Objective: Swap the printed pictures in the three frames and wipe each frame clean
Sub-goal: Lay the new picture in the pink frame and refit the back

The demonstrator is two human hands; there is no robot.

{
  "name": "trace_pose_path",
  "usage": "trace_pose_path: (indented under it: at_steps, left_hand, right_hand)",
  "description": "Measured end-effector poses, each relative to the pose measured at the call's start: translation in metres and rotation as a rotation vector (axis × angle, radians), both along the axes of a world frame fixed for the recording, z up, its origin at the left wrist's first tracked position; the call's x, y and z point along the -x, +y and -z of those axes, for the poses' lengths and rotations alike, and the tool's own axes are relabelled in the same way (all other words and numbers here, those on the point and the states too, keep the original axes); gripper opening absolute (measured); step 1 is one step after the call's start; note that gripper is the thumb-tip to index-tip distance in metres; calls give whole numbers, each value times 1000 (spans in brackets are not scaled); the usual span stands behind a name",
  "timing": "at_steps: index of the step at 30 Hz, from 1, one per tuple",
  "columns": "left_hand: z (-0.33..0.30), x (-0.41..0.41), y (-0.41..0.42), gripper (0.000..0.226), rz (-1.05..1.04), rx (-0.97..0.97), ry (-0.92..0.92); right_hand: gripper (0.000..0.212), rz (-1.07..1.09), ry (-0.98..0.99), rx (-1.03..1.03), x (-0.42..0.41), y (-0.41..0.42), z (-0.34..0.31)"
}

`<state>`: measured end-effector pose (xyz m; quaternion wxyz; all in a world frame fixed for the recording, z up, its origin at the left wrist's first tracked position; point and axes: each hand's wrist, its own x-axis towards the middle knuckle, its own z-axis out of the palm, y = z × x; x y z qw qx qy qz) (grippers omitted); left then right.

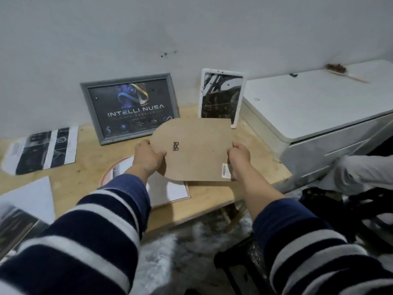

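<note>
Backing board [195, 150], brown, arch-shaped (barcode sticker [225, 170]), both hands gripping

We see the brown backing board [194, 149] covering most of the pink frame [170, 193] lying on the bench [89, 158], along with the lower corners of the grey frame [129, 107] and white frame [221, 96]. The printed sheet [14, 224] at bottom left runs off the edge, perhaps a photograph.
</note>
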<state>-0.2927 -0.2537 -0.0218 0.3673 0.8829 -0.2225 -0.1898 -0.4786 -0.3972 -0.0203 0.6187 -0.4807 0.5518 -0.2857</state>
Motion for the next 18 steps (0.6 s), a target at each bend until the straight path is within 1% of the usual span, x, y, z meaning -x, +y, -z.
trace_pose_path:
  at_steps: [3,6,10,13,18]
  left_hand:
    - [1,-15,39,65,-96,-17,19]
    - [2,-21,68,67,-148,-86,-5]
    - [6,-24,93,73,-181,-146,1]
    - [10,-27,107,77,-190,-171,8]
    - [20,-32,119,80,-199,-195,18]
  right_hand:
    - [32,-130,44,-8,-23,19,8]
    - [30,-260,99,-12,-42,34,15]
    - [35,-429,266,104,-61,51,15]
    - [38,-488,328,164,-69,59,17]
    - [34,-522,356,156,-77,66,23]
